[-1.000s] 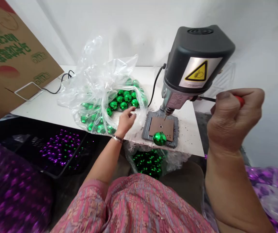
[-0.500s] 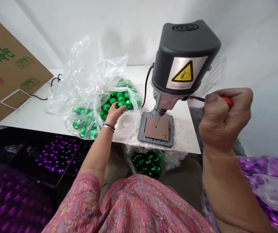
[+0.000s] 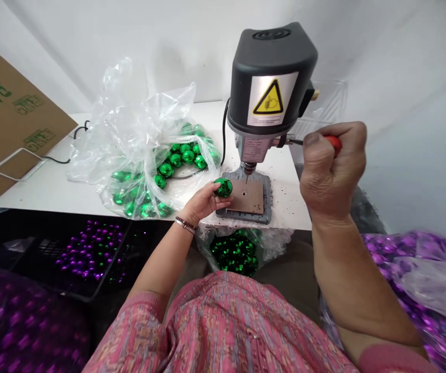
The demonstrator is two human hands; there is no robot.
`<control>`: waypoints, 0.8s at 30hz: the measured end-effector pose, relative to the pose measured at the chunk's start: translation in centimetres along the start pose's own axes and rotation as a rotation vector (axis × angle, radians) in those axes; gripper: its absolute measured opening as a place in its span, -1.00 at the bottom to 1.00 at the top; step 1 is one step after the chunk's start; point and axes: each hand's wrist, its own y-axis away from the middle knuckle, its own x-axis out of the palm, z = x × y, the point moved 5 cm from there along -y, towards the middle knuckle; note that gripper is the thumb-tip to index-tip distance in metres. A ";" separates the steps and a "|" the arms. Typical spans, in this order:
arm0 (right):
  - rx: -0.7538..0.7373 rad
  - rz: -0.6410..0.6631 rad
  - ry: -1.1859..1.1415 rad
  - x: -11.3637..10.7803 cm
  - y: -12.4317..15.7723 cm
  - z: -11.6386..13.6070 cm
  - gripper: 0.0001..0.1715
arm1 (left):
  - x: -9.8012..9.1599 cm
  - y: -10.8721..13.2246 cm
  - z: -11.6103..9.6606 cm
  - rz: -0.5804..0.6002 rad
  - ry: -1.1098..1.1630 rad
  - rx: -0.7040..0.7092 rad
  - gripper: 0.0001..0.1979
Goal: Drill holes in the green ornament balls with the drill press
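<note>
A left hand [image 3: 201,203] cradles a shiny green bauble [image 3: 223,187] between palm and fingertips, just beside the brown pad [image 3: 248,197] on the base of a bench drill [image 3: 272,77], while a right hand [image 3: 332,168] clamps a red-handled screwdriver [image 3: 334,143] near the drill's head. A plastic bag of green baubles [image 3: 129,119] sits on the bench [image 3: 44,181]. A secure, cupped hold suits the slick ball.

White walls [image 3: 394,67] rose behind a white worktop [image 3: 289,207], lit by soft, even light. A brown cardboard carton [image 3: 16,114] leaned in over the worktop's far left corner, and a black plastic crate [image 3: 9,225] sat below its front edge.
</note>
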 end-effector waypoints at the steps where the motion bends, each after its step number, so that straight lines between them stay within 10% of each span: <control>1: 0.003 0.007 0.003 0.0 0.0 -0.1 -0.86 | 0.2 -0.1 0.1 -0.052 -0.057 0.030 -0.61; 12: 0.048 0.071 0.086 0.0 0.0 -0.2 -0.77 | 2.3 -1.1 -0.2 -0.403 -0.789 0.292 -0.48; 24: 0.168 0.116 0.215 0.9 -4.6 0.8 -0.57 | 4.6 -1.9 -0.9 -0.241 -1.010 0.382 -0.48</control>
